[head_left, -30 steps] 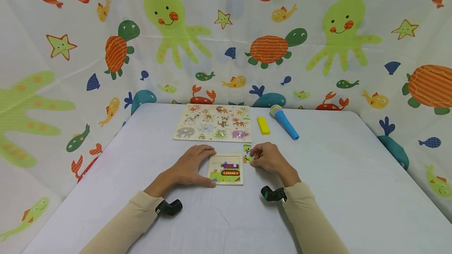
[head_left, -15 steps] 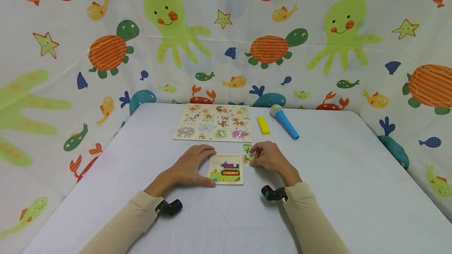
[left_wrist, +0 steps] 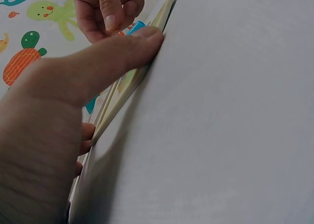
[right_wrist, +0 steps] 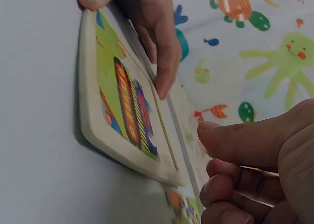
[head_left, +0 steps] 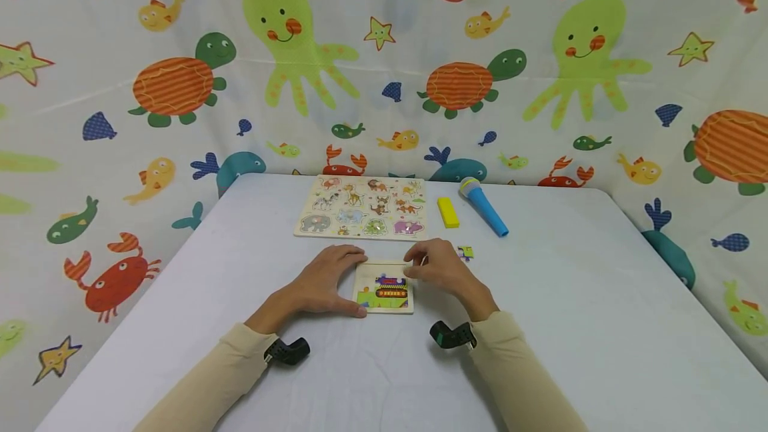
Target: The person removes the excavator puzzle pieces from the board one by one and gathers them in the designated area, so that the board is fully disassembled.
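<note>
A small square jigsaw board lies on the table, its pale frame partly filled with a tracked-vehicle picture on green. My left hand holds the board's left side, thumb along the near edge and fingers at the far edge. Above the board's far right corner is my right hand. In the right wrist view, its thumb stands apart from the curled fingers, and nothing shows between them. Loose jigsaw pieces lie beside the board there. Another loose piece shows beyond the right hand.
A larger wooden animal puzzle lies at the back of the white table. To its right are a yellow block and a blue toy microphone. A curtain printed with sea animals hangs behind.
My right hand has moved left from the loose pieces to above the board's corner, uncovering a piece on the right. My left hand and the board have hardly moved.
</note>
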{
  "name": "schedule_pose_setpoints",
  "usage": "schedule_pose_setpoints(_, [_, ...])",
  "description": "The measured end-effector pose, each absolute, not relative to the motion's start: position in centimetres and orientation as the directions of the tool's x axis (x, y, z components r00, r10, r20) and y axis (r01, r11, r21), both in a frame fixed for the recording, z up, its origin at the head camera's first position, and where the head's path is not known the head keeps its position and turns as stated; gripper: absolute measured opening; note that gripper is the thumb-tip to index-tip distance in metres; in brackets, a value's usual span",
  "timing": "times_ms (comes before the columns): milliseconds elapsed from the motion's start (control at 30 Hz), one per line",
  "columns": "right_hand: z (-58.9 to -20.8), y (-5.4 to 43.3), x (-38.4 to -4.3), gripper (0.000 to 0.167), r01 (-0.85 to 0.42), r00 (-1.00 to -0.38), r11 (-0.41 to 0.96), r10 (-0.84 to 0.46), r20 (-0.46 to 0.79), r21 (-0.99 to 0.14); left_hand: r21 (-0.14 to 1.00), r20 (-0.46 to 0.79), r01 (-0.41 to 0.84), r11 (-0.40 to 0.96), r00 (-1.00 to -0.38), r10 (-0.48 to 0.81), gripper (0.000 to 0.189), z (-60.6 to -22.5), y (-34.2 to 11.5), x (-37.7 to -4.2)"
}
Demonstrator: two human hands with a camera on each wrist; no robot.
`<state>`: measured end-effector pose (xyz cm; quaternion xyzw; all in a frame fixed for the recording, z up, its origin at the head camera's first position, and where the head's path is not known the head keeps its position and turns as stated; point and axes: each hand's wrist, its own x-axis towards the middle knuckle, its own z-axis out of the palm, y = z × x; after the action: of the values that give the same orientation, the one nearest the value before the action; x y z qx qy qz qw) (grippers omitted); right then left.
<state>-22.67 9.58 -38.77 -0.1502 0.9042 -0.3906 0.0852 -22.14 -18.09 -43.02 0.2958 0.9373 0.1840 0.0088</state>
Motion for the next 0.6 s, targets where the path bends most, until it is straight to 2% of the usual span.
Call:
schedule_pose_setpoints(167, [-39.2, 8.1, -22.4, 0.016, -0.227, -0.929, 0.677, -0.366, -0.053, -0.700, 0.359, 0.105, 0.562, 0.745, -0.818, 0.566, 0.105, -43.2, -18.2, -22.3])
schedule_pose_setpoints(367, [-39.5, 6.8, -22.1, 0.026, -0.243, -0.905, 0.697, -0.414, -0.102, -0.675, 0.351, 0.113, 0.567, 0.745, -0.816, 0.567, 0.105, -43.3, -18.3, -22.5])
schedule_pose_setpoints(600, [-40.2, 6.0, -21.8, 0.031, -0.231, -0.908, 0.729, -0.399, -0.126, -0.644, 0.359, 0.108, 0.563, 0.745, -0.817, 0.566, 0.105, -43.3, -18.3, -22.5])
